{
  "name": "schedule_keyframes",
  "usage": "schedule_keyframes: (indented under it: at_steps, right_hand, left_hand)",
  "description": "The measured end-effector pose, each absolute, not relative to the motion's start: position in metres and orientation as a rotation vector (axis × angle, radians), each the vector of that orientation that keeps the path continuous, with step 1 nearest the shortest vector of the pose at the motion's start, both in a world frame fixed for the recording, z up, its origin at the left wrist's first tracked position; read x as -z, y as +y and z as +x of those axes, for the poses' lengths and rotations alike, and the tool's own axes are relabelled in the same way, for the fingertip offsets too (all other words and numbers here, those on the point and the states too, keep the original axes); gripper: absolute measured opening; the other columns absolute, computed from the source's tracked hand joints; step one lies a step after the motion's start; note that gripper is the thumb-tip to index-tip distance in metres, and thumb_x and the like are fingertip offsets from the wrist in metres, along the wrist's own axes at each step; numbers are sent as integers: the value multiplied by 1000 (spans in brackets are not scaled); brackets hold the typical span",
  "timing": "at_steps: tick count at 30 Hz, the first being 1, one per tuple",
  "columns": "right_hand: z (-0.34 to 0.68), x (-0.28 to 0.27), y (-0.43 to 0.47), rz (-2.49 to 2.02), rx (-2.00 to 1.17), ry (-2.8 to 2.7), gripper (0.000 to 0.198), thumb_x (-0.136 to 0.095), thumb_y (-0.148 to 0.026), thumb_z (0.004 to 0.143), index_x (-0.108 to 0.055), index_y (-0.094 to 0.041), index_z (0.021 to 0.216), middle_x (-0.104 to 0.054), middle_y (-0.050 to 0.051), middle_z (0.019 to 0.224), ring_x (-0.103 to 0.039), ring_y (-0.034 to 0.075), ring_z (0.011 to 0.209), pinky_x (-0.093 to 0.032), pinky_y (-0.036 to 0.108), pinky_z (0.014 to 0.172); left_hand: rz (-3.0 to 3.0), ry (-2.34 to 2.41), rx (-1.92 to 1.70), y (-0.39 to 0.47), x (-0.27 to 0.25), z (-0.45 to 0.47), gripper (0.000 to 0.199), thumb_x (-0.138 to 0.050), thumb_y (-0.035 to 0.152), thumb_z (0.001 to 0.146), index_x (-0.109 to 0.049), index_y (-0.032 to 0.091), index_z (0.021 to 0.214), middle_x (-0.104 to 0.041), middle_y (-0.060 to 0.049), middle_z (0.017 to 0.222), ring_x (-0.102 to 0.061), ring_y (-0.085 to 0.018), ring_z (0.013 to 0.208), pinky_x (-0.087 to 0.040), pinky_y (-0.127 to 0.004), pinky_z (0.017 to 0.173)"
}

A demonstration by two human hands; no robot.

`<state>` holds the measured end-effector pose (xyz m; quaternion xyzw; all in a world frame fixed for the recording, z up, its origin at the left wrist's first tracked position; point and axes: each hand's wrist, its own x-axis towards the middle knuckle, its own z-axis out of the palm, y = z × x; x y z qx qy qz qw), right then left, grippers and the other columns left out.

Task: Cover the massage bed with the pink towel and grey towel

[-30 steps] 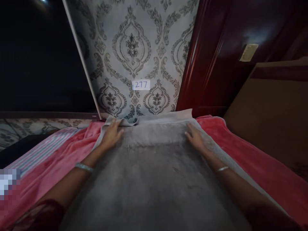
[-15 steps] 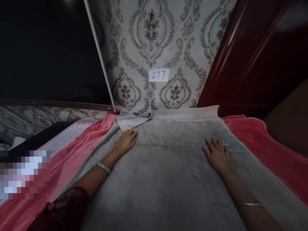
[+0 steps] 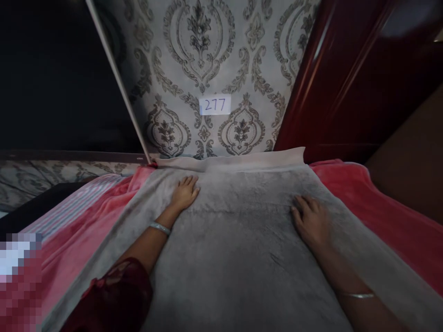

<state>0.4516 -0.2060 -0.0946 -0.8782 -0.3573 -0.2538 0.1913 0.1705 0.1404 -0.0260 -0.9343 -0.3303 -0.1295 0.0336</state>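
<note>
A large grey plush towel [image 3: 238, 249] lies spread flat over a pink blanket [image 3: 380, 207], its pale far hem against the wall. My left hand [image 3: 185, 193] rests palm down on the towel's far left part, fingers apart and pointing to the wall. My right hand [image 3: 311, 221] lies flat on the towel's right part, fingers spread. Neither hand holds anything. A bangle sits on each wrist.
Patterned grey wallpaper [image 3: 214, 60] with a small label reading 277 [image 3: 215, 105] stands behind the towel. A dark red glossy cabinet [image 3: 346, 92] is at the right, a dark panel at the left. A striped cloth [image 3: 72, 207] lies at the left over the blanket.
The folded-over far left corner of the towel has been laid flat. My left hand has moved slightly toward the wall; my right hand stays pressed in about the same place.
</note>
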Motion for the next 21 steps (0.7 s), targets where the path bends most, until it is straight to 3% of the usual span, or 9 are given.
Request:
schedule_keyframes:
  at_steps: [3,8,12,15,18,21]
  right_hand:
    - [452,91,-208,-2664,558,-929,56,-27,-45,104,-55,-21,147,-51,12,153,-40,32,143,-36,56,113]
    - [463,81,-215,-2830,379,-753,58,-22,-46,105,-47,-27,154,-38,7,164,-31,32,150,-31,60,116]
    - [489,56,-209,-2810,448,-664,56,-28,-45,104,-52,-22,149,-43,12,159,-36,34,146,-35,56,113]
    - [520,31,-194,-2758,419,-601,59,-33,-42,103,-45,-15,153,-51,19,151,-48,35,137,-41,53,109]
    - [555,14,-174,-2733,272,-470,64,-42,-46,101,-35,-17,158,-59,21,141,-57,36,127,-45,51,103]
    - [583,14,-158,-2722,174,-397,72,-56,-49,96,-37,-17,157,-64,22,132,-61,37,120,-49,48,97]
  left_hand:
    - [-2835,-1151,306,134,41,173,63,-34,44,101,-35,18,159,-34,-13,166,-27,-34,154,-23,-58,122]
    - [-2772,-1239,284,142,38,174,67,-31,51,101,-34,19,160,-31,-12,167,-22,-38,155,-21,-63,122]
    - [-2768,-1235,285,146,38,175,68,-31,51,101,-31,20,161,-29,-12,168,-22,-38,155,-21,-64,121]
    - [-2776,-1193,307,148,40,175,68,-29,50,101,-31,20,161,-31,-12,167,-23,-39,154,-22,-64,120]
    - [-2779,-1135,369,152,43,174,67,-29,48,100,-32,20,161,-32,-12,167,-25,-39,153,-25,-66,118]
    - [-2781,-1059,460,157,45,173,68,-32,46,98,-32,20,161,-27,-12,169,-24,-38,154,-25,-63,119]
